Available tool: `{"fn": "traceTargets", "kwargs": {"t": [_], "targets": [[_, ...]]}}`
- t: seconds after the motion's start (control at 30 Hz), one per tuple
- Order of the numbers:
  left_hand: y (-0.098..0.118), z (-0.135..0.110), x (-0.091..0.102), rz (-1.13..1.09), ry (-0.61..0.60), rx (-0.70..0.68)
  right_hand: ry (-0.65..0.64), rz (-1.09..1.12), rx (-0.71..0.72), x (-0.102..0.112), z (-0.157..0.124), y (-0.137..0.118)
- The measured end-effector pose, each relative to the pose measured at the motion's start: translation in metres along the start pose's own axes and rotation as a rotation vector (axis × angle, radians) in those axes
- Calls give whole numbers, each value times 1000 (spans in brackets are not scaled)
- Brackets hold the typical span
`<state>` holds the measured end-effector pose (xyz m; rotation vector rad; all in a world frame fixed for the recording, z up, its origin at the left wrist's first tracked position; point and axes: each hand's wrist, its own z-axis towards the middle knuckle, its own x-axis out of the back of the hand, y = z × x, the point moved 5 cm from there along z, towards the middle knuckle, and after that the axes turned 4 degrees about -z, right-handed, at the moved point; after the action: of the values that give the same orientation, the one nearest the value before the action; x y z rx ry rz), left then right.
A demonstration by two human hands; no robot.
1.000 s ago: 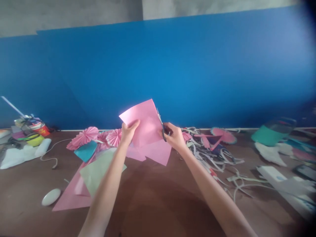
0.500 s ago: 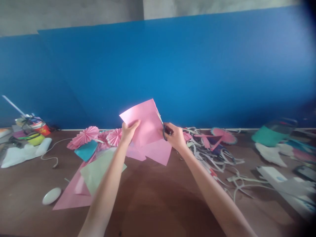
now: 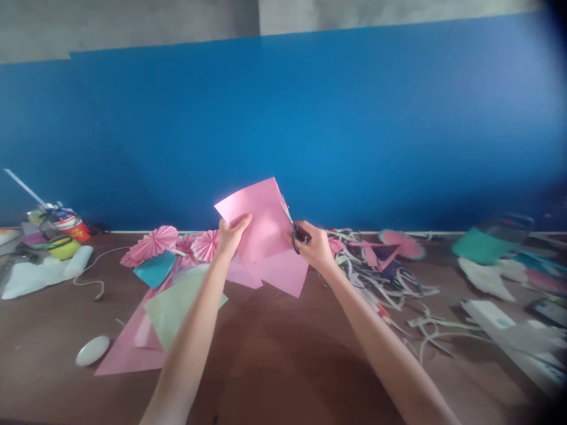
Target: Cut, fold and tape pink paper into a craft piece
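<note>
My left hand [image 3: 233, 236] grips a sheet of pink paper [image 3: 261, 218] by its left side, thumb on the front face. The sheet is tilted up above the table. Wrapped round the dark handles of a pair of scissors [image 3: 297, 233] is my right hand [image 3: 313, 242]. The blades run up along the paper's right edge, where a thin strip stands slightly apart. More pink paper [image 3: 286, 273] lies on the table just below the held sheet. The fingers behind the sheet are hidden.
Pink pleated paper rosettes [image 3: 155, 242], a teal paper piece [image 3: 155, 268] and a pale green sheet [image 3: 181, 307] lie left. White strips [image 3: 398, 286] tangle at right. A white mouse [image 3: 93, 351] sits front left. A blue panel [image 3: 310, 130] stands behind the brown table [image 3: 283, 366].
Almost nothing differs. Both hands, the pink paper and the scissors keep their places, and the strip at the paper's right edge looks slightly more parted near the blades.
</note>
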<state>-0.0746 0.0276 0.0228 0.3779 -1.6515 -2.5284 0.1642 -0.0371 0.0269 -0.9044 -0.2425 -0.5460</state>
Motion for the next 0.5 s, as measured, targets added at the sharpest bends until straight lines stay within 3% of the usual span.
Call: {"fn": "traceTargets", "kwargs": {"t": [0.5], "targets": [[-7, 1, 4, -8, 17, 58, 26, -1, -5, -1, 0, 5]]}}
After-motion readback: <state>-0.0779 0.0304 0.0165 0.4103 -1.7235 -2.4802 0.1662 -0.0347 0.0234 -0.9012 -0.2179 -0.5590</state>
